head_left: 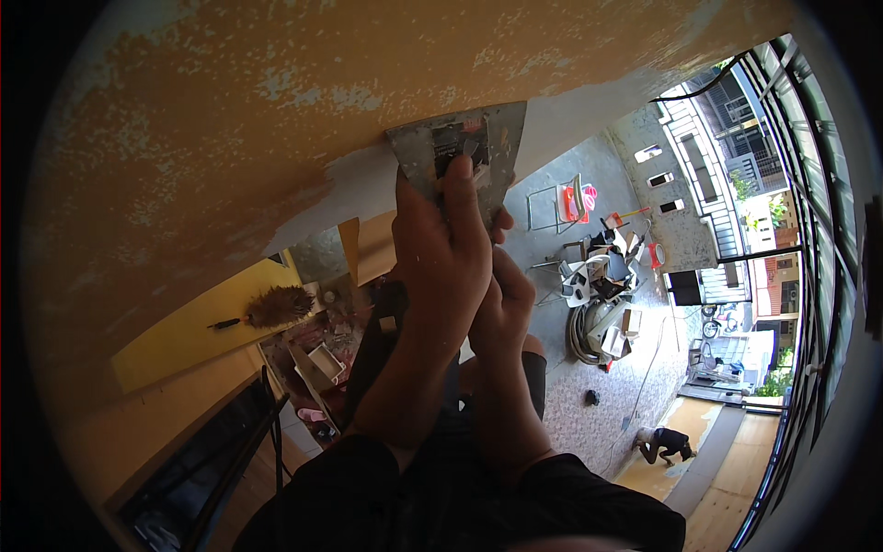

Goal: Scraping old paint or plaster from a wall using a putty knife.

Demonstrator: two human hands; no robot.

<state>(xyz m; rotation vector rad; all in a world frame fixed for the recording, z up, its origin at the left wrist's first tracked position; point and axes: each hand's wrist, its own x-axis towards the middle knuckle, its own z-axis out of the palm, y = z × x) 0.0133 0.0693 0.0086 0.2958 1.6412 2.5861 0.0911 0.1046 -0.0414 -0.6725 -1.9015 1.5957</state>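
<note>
A wide metal putty knife [504, 147] with a dark label and smears on its blade is raised, its broad edge at the patchy orange-and-white surface [303, 92]. My left hand [441, 244] is closed around it, the thumb lying flat along the blade. Just below and to the right, my right hand [511, 290] is curled closed against the left one, at the lower end of the tool. The handle is hidden behind my hands. Along the surface's lower border runs a smooth pale grey-white strip [579, 120].
Far below, a pile of chairs and clutter [602, 276] lies on the floor beside coiled hose [581, 336]. A feather duster [276, 306] rests on a yellow board [184, 322] at left. Another person [667, 443] bends over a panel at lower right. Metal railings [704, 193] stand beyond.
</note>
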